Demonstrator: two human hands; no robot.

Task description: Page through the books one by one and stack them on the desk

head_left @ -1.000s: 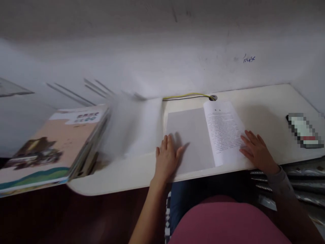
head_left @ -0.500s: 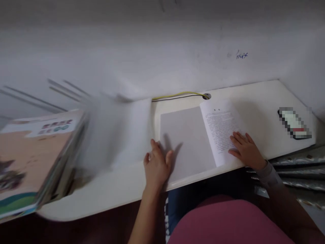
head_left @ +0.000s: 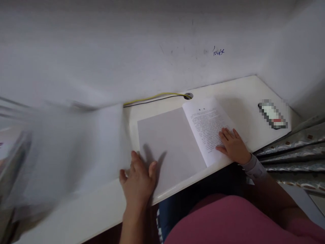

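On the desk lies an open book [head_left: 200, 127], with a plain grey left side [head_left: 165, 142] and a white printed page on the right. My right hand [head_left: 235, 145] rests flat on that page near its lower right edge, fingers stretched out. Over the lower left edge of the grey side is my left hand [head_left: 138, 181], fingers apart and holding nothing; I cannot tell whether it touches the surface. Just left of it is a large white sheet [head_left: 108, 142], smeared toward its left end.
A blurred stack of books [head_left: 12, 162] is at the far left. Yellow and black cables [head_left: 162, 94] run to a round desk hole [head_left: 188, 96]. A phone [head_left: 273, 115], partly pixelated, lies at the right. Patterned folded fabric [head_left: 299, 145] hangs beyond the desk's right edge.
The view has swung right, so the desk and everything on it sit further left and the book stack is mostly out of frame. Both hands keep nearly the same places at the book.
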